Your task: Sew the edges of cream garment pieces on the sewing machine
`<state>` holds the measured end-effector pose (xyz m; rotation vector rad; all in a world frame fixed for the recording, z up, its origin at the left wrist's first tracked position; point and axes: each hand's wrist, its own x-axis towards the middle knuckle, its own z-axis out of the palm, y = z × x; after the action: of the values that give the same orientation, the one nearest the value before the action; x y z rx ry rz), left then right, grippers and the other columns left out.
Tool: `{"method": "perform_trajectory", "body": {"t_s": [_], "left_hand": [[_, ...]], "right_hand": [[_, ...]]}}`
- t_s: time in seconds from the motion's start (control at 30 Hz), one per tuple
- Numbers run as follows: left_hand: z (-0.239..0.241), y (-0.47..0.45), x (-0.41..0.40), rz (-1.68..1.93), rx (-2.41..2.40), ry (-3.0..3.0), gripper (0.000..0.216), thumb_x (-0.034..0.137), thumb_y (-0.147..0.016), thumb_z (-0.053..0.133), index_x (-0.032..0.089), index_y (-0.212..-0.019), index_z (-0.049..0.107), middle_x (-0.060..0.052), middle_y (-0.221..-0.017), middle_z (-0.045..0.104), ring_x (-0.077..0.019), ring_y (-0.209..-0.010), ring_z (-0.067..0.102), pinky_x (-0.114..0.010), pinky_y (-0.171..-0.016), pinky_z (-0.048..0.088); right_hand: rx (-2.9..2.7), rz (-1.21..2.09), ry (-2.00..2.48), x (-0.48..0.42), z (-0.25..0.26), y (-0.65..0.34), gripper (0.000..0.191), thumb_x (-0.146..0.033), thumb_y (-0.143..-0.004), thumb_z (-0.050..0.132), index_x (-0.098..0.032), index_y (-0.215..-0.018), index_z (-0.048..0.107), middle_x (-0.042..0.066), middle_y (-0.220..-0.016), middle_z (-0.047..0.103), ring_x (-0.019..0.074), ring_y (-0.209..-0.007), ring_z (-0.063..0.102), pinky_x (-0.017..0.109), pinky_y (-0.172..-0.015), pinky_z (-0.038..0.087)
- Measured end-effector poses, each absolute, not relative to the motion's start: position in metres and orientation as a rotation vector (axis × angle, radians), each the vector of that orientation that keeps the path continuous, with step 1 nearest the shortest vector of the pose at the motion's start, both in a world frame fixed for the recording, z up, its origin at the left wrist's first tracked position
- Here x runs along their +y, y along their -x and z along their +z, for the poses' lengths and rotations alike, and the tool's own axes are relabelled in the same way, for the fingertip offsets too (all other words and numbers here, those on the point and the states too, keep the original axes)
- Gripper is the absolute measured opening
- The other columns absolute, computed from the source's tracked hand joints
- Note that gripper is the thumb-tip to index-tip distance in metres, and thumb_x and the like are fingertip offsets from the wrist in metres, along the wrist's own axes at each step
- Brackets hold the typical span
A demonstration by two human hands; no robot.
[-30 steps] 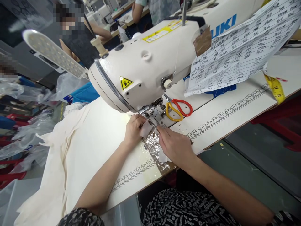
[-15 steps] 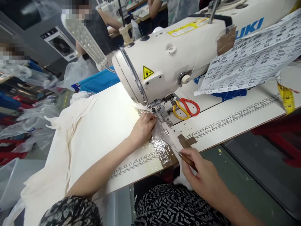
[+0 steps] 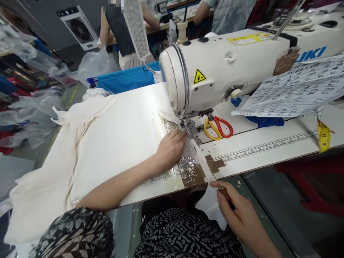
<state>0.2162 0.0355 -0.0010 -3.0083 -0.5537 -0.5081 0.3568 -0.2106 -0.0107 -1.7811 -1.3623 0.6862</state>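
Note:
My left hand rests beside the needle area of a white sewing machine, its bent fingers pressed together on a thin strip of white fabric. That strip runs from the presser foot towards me and hangs over the table's front edge. Below the edge, my right hand is closed around the wooden handle of an awl. The awl's thin metal shaft points up along the fabric, and the right fingertips touch the cloth. Scissors with yellow and red handles lie just right of the presser foot.
More pale fabric drapes over the table's left side. Brown tape covers part of the front edge, near a printed ruler. A written sheet and a yellow measuring tape are at right. Other people sit behind the machine.
My right hand with the awl has moved down and towards me along the fabric, which now hangs lower. The left hand stays by the presser foot. The view has shifted.

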Motion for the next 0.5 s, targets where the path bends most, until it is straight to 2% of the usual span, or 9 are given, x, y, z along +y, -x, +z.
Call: {"method": "perform_trajectory", "body": {"t_s": [0.3, 0.4, 0.5], "left_hand": [[-0.004, -0.212, 0.049, -0.631, -0.62, 3.181, 0.039, 0.008, -0.099, 0.043, 0.006, -0.131, 0.066, -0.014, -0.139, 0.065, -0.0284, -0.132, 0.057, -0.051, -0.112, 0.051], [-0.002, -0.211, 0.056, -0.64, -0.568, 3.196, 0.042, 0.006, -0.096, 0.043, 0.004, -0.131, 0.065, -0.015, -0.138, 0.066, -0.0286, -0.132, 0.058, -0.051, -0.114, 0.051], [-0.001, -0.21, 0.061, -0.647, -0.509, 3.185, 0.042, 0.005, -0.095, 0.042, 0.001, -0.13, 0.065, -0.017, -0.136, 0.066, -0.0286, -0.131, 0.059, -0.05, -0.115, 0.051]], "right_hand": [[-0.967, 0.921, 1.802, -0.206, -0.008, -0.36, 0.038, -0.051, -0.102, 0.049, -0.023, -0.119, 0.067, -0.001, -0.072, 0.057, 0.0126, -0.054, 0.043, 0.024, -0.049, 0.036], [-0.735, 1.009, 1.695, -0.197, -0.006, -0.355, 0.042, -0.056, -0.095, 0.058, -0.022, -0.116, 0.07, 0.002, -0.084, 0.064, 0.0141, -0.065, 0.055, 0.023, -0.056, 0.044], [-0.385, 1.196, 1.459, -0.186, -0.002, -0.342, 0.049, -0.056, -0.083, 0.075, -0.022, -0.118, 0.072, 0.005, -0.095, 0.07, 0.0173, -0.077, 0.064, 0.025, -0.065, 0.051]]}}
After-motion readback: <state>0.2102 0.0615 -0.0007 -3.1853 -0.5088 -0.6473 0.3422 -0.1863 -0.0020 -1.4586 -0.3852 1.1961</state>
